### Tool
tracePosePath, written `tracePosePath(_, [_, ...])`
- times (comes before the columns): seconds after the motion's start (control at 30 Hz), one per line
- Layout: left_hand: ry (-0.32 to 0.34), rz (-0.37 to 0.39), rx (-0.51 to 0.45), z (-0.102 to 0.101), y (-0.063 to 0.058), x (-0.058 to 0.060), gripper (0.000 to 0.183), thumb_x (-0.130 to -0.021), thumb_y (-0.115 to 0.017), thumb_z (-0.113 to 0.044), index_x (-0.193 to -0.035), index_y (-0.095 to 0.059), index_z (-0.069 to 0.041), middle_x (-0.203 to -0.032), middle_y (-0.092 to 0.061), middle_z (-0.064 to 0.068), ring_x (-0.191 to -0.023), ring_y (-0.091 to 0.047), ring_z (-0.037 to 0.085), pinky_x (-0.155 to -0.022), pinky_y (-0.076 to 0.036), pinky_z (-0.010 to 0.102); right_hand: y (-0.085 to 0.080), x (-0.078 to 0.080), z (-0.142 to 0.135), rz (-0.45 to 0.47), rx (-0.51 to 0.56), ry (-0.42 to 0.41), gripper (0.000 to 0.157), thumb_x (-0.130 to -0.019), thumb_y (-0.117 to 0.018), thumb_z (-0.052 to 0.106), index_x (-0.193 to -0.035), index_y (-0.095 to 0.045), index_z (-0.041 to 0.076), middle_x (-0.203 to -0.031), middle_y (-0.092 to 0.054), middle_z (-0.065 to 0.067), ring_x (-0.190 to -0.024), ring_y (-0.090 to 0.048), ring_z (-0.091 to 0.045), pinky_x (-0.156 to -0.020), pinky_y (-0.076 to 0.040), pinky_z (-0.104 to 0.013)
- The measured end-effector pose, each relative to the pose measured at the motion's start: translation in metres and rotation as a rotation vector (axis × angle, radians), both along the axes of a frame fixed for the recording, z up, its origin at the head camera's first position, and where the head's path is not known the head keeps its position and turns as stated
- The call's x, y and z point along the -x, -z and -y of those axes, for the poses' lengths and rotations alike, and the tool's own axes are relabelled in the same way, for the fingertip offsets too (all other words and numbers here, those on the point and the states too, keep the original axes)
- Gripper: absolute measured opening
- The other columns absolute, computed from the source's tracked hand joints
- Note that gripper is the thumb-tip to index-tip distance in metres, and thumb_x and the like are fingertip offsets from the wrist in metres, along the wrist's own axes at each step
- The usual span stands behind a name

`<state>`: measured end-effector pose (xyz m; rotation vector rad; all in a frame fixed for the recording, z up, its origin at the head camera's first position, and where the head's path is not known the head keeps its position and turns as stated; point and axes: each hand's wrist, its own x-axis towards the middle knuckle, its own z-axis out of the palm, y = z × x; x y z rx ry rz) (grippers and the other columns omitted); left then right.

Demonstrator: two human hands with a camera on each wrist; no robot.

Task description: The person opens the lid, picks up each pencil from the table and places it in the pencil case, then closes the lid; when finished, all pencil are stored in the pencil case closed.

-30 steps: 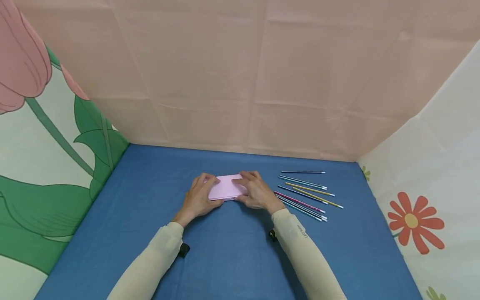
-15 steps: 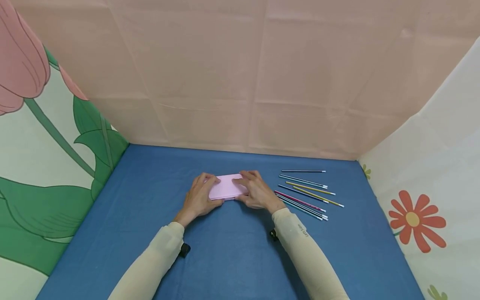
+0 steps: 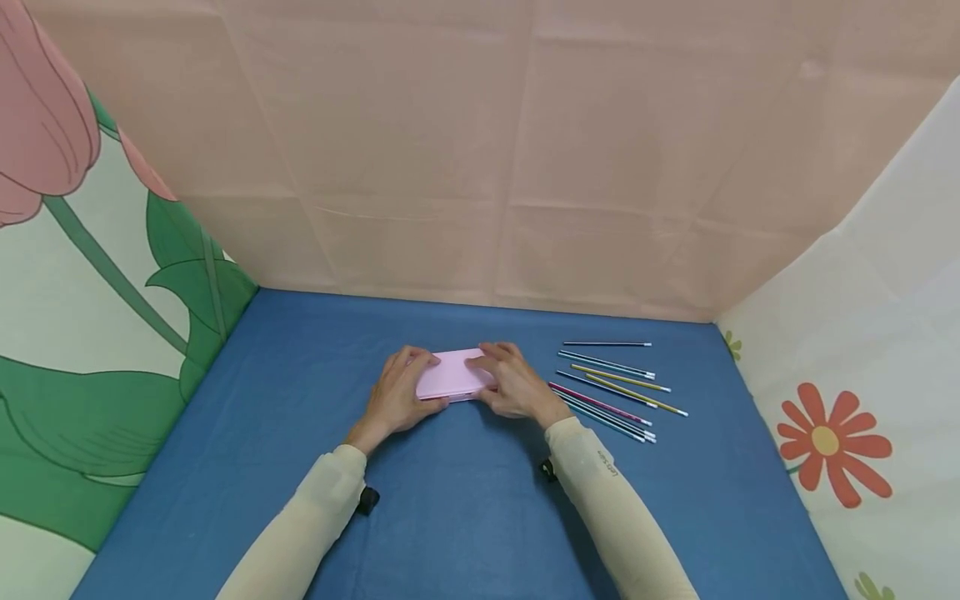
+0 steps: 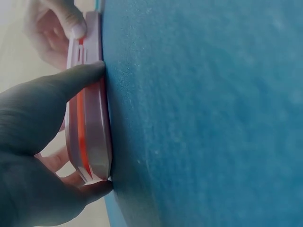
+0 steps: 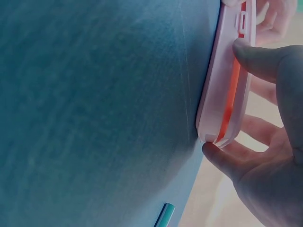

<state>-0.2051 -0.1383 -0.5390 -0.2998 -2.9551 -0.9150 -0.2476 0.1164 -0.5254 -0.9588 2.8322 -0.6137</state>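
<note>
A pale pink pencil case [image 3: 453,375] lies flat on the blue cloth, held at both ends. My left hand [image 3: 401,393] grips its left end. In the left wrist view the left thumb [image 4: 78,78] presses the front side, and other fingers curl round the end. My right hand [image 3: 516,385] holds the right end, its thumb [image 5: 255,59] near the clasp [image 5: 243,22] in the right wrist view. An orange-red strip [image 5: 232,90] runs between lid and base along the front. The inside of the case is hidden.
Several pencils with white ends lie to the right of the case, among them a yellow pencil [image 3: 621,378], a magenta pencil [image 3: 600,403] and a dark pencil [image 3: 606,343]. A pinkish-beige sheet [image 3: 480,167] rises behind the blue cloth [image 3: 465,500], with flower-printed sheets at both sides.
</note>
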Motion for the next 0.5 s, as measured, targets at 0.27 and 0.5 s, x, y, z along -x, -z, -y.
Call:
tracePosePath(0.27, [0.073, -0.036, -0.066, 0.021, 0.003, -0.006, 0.073, -0.093, -0.096, -0.024, -0.156, -0.063, -0.005, -0.168, -0.053, 0.026, -0.159, -0.047, 0.051, -0.131, -0.038, 0.071, -0.001, -0.002, 0.002, 0.015, -0.015, 0.007, 0.059, -0.105, -0.080, 0.033, -0.160, -0.065, 0.018, -0.177, -0.049, -0.019, -0.163, -0.042, -0.051, -0.131, -0.041, -0.070])
tracePosePath(0.5, [0.106, -0.050, -0.091, 0.047, 0.004, -0.014, 0.070, -0.095, -0.093, -0.014, -0.157, -0.062, -0.002, -0.170, -0.051, 0.026, -0.157, -0.053, 0.050, -0.129, -0.043, 0.069, 0.000, 0.001, 0.000, 0.026, -0.012, 0.005, 0.061, -0.104, -0.081, 0.033, -0.161, -0.065, 0.018, -0.177, -0.049, -0.019, -0.164, -0.041, -0.050, -0.132, -0.039, -0.071])
